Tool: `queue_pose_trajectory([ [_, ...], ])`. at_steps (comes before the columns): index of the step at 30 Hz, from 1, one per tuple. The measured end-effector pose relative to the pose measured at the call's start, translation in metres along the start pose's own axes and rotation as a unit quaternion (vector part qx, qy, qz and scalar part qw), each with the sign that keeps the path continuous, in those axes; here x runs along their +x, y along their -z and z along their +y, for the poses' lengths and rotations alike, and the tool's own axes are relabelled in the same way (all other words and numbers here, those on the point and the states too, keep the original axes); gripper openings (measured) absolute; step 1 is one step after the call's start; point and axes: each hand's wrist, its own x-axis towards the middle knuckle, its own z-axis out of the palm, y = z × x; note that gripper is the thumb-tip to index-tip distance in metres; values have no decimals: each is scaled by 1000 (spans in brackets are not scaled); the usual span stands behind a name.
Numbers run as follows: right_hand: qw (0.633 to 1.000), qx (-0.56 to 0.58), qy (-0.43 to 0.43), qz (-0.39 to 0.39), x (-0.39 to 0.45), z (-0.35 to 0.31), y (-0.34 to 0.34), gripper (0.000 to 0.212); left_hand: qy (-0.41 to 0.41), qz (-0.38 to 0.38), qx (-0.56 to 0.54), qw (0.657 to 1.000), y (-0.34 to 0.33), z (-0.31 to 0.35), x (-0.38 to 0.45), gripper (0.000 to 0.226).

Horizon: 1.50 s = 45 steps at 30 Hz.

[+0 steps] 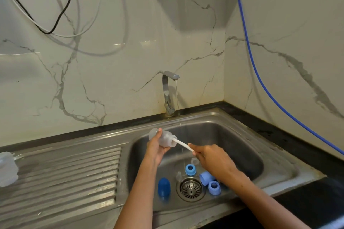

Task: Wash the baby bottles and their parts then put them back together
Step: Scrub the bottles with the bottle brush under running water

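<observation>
My left hand (155, 148) grips a clear baby bottle (165, 138) held on its side over the sink basin (247, 147). My right hand (212, 158) holds the white handle of a bottle brush (183, 144), whose head is inside the bottle's mouth. On the basin floor lie two light blue collar rings (190, 169) (214, 188), a light blue cap (205, 177), a dark blue cap (163, 187) and small clear nipples (194, 161). A second clear bottle (7, 168) lies on the drainboard at the far left.
A thin stream of water runs from the chrome tap (168, 93) into the basin near the drain (191, 188). The ribbed steel drainboard (65, 176) spreads to the left. A blue hose (260, 80) hangs down the right wall, cables hang at upper left.
</observation>
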Motion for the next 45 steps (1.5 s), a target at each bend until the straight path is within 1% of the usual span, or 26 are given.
queue_pose_trajectory([
  [2,999,-52,-3,3,1,-3,-3,40,-18,11,34,999,-4,-2,1,33],
  [4,998,-53,4,-18,2,-3,-2,40,-21,13,52,998,1,-3,0,37],
  [5,999,-10,9,-46,1,-1,1,38,-11,13,62,998,5,-4,-1,40],
  [6,994,72,10,-85,1,4,5,36,10,11,69,997,9,-5,-2,43],
  [7,977,169,-4,-127,0,9,10,33,40,7,67,997,13,-7,-3,45],
  [8,953,252,-30,-163,-1,15,15,29,70,0,55,996,14,-8,-4,48],
  [9,930,307,-59,-192,-2,21,19,26,93,-9,39,995,14,-7,-6,49],
  [11,902,353,-94,-229,-3,30,27,25,102,-17,2,995,14,-3,-6,51],
  [14,880,377,-97,-273,-2,35,35,25,84,-9,-59,995,18,7,-2,55],
  [18,858,405,-110,-296,-4,36,45,25,45,-31,-113,992,16,12,1,55],
  [21,838,439,-120,-301,-3,41,48,25,-21,-29,-133,990,13,13,3,50],
  [23,828,455,-126,-301,-1,42,47,26,-71,-26,-128,989,13,16,5,48],
  [24,833,454,-122,-293,-1,41,45,26,-94,-23,-106,990,14,17,6,46],
  [25,846,443,-112,-275,-1,39,40,26,-109,-17,-70,991,13,17,6,46],
  [27,894,387,-69,-213,1,31,26,28,-107,-5,41,993,8,9,4,53],
  [28,923,340,-43,-174,2,27,20,30,-94,-8,89,991,5,3,2,56],
  [29,948,286,-20,-137,4,24,16,31,-82,-10,114,990,2,-3,0,58],
  [30,962,248,-6,-113,5,22,13,32,-74,-12,119,990,1,-5,-1,59],
  [31,965,238,-3,-111,5,22,13,31,-71,-14,111,991,1,-4,-2,58],
  [32,955,268,-11,-129,4,23,15,30,-72,-14,88,993,3,0,-1,56],
  [35,883,403,-77,-229,0,30,27,25,-70,-18,-37,997,12,12,4,52],
  [37,840,451,-113,-279,1,36,34,27,-61,-35,-113,991,13,16,3,50],
  [40,784,500,-162,-330,3,45,41,27,-73,-39,-175,981,15,18,2,48],
  [41,776,504,-165,-342,3,48,43,26,-85,-29,-198,976,19,20,3,50],
  [43,788,490,-157,-339,2,55,44,31,-107,-4,-220,969,27,23,7,52],
  [45,813,469,-175,-297,2,59,40,29,-112,18,-163,980,28,21,9,52],
])
